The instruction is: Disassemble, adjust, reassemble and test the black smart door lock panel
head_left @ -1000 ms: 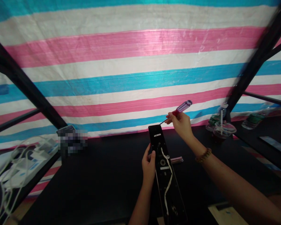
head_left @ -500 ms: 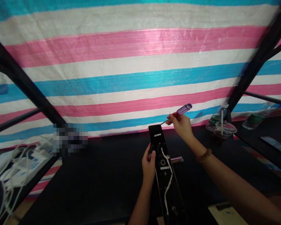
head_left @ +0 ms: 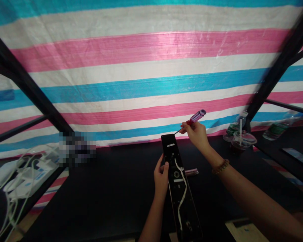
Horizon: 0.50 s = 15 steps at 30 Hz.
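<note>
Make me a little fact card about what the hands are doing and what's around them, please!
Left hand: holds the long black panel by its left edge
Right hand: grips the screwdriver, its tip at the panel's far end; too small to tell if it touches
On the panel: white cable
Right wrist: beaded bracelet
Beside the panel: pinkish handle, on its right
Farther right: clear cup with a straw, two bottles
Far left: tangled white cords
Behind: striped sheet
</note>
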Each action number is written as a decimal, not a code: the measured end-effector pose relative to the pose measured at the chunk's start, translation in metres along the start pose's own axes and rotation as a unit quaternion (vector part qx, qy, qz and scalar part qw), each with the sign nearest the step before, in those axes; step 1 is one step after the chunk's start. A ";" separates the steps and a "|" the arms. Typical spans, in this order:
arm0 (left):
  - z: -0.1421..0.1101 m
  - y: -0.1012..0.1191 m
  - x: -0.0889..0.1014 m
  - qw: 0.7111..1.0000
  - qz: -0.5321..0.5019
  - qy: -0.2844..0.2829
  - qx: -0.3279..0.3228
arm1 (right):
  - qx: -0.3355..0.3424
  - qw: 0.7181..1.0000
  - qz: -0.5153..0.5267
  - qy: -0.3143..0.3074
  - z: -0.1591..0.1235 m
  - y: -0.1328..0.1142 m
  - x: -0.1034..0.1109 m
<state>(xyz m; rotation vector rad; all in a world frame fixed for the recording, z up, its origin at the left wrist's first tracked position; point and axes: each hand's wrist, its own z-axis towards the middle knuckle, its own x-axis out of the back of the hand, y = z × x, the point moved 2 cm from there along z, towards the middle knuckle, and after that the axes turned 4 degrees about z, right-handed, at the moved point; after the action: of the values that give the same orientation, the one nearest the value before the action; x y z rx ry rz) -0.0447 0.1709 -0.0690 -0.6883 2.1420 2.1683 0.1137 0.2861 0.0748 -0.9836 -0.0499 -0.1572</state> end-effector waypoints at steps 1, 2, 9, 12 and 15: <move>0.000 0.001 0.000 1.000 0.000 0.000 0.000 | 0.001 1.000 -0.002 0.001 0.000 0.000 0.000; 0.000 0.001 0.000 1.000 0.001 0.001 0.001 | 0.003 1.000 -0.004 0.001 0.001 0.000 0.000; 0.000 0.003 0.000 1.000 -0.003 0.006 0.006 | -0.037 0.994 0.066 -0.082 0.014 -0.001 -0.006; 0.000 0.002 0.001 1.000 -0.006 0.001 0.008 | -0.045 0.992 0.082 -0.081 0.020 0.003 -0.011; 0.000 0.001 0.002 1.000 -0.007 -0.003 0.006 | -0.033 0.995 0.090 -0.041 0.024 0.007 -0.015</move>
<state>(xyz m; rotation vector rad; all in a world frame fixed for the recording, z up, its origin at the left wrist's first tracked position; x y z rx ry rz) -0.0468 0.1703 -0.0687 -0.6934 2.1384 2.1470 0.1006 0.3121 0.0805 -1.0552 -0.0309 0.0471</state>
